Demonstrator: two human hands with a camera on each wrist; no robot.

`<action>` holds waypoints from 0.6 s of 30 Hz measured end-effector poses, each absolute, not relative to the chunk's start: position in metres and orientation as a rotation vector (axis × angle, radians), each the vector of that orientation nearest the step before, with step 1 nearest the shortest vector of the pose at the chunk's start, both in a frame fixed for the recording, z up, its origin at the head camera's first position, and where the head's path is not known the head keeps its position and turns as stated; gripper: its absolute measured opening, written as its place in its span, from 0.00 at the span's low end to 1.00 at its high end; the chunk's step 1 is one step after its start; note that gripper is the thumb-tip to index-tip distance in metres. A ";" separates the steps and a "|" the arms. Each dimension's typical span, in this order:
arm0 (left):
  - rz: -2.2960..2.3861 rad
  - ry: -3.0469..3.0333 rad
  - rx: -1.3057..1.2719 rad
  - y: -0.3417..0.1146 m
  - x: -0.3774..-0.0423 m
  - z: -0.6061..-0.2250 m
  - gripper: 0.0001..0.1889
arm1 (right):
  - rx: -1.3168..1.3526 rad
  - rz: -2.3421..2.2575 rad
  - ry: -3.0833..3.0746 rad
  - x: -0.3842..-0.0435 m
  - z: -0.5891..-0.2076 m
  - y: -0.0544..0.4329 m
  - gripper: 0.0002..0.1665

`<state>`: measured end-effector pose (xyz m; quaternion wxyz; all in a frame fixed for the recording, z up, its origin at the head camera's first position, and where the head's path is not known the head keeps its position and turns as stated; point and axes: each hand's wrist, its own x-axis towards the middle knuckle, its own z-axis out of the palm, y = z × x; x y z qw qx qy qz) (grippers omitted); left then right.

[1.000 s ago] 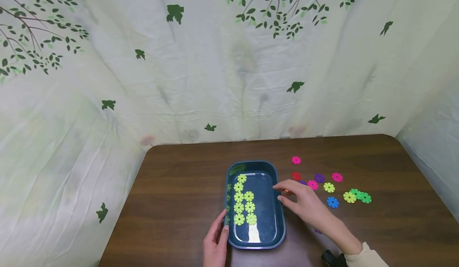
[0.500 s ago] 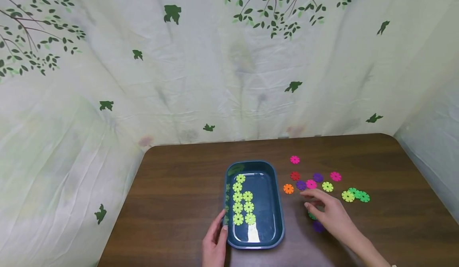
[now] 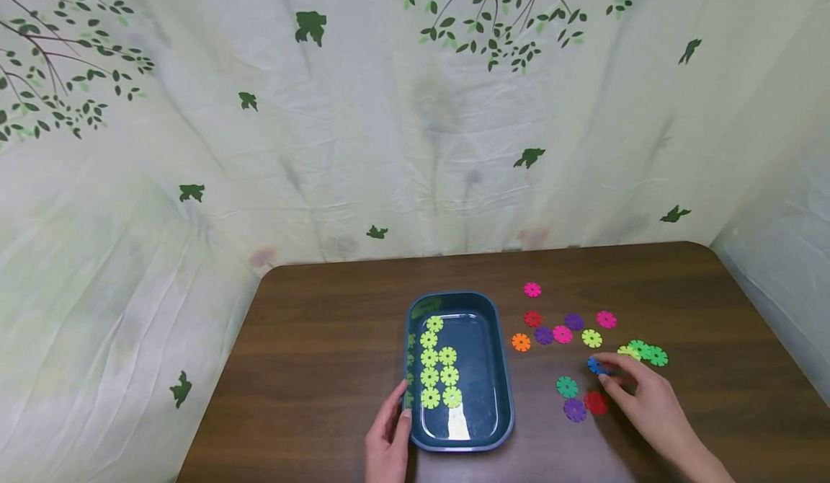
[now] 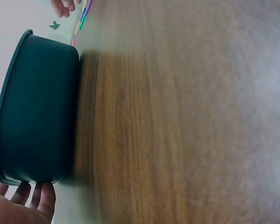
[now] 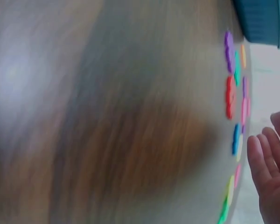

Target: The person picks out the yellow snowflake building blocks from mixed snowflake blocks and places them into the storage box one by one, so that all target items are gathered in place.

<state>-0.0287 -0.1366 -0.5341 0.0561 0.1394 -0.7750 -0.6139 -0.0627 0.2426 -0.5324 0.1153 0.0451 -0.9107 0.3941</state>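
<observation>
A dark blue rectangular tray (image 3: 504,396) stands on the table, with several yellow-green flower-shaped discs (image 3: 430,376) lying along its left half. My left hand (image 3: 389,436) holds the tray's near left side, fingertips against the outer wall, as the left wrist view also shows. My right hand (image 3: 648,400) hovers over a blue flower disc (image 3: 594,365), partly hiding it. In the right wrist view that blue disc (image 5: 235,140) lies on the table, apart from the bent fingers (image 5: 255,156). Nearby lie a red disc (image 3: 596,402), a teal disc (image 3: 567,386) and a purple disc (image 3: 574,410).
More flower discs are scattered right of the tray: an orange disc (image 3: 521,342), pink discs (image 3: 562,334), a yellow disc (image 3: 591,338) and overlapping green discs (image 3: 658,356). Behind the brown table (image 3: 324,339) hangs a pale curtain (image 3: 389,144) printed with leaves.
My right hand has moved from the tray's right rim rightward across the table to the blue disc, uncovering the orange, teal, purple and red discs. My left hand stays at the tray.
</observation>
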 end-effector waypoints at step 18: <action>-1.868 -2.331 0.417 -0.136 -0.029 -0.533 0.23 | -0.122 1.051 -2.690 -0.069 -0.538 0.283 0.21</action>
